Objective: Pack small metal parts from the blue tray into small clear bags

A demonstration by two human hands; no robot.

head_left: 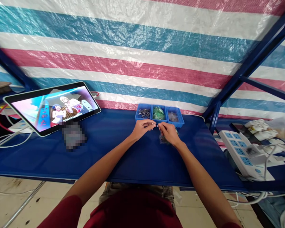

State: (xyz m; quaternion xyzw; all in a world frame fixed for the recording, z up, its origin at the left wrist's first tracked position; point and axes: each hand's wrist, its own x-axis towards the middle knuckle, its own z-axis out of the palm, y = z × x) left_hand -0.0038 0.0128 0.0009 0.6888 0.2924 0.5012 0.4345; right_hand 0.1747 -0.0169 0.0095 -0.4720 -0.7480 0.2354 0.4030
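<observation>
My left hand (143, 129) and my right hand (169, 133) meet above the blue table, fingertips pinched close together. Between them shows a small thin shiny piece (157, 125), too small to name, with both hands closed on it. Just behind the hands stand three joined blue bins. In the left bin (136, 117) lie slim metal pins or screws (144, 113). Green pieces (158, 112) fill the middle one, and the right one holds greyish clear pieces (173, 117). Partly under my right hand is a clear plastic item (162, 140), its far side hidden.
A tablet (57, 106) playing a cartoon leans at the left, with white cables beside it. A blurred-out object (73, 135) lies before it. On the right sit a white power strip (239, 152) and white plugs. Blue frame bars and a striped sheet (133, 47) stand behind the table (104, 142).
</observation>
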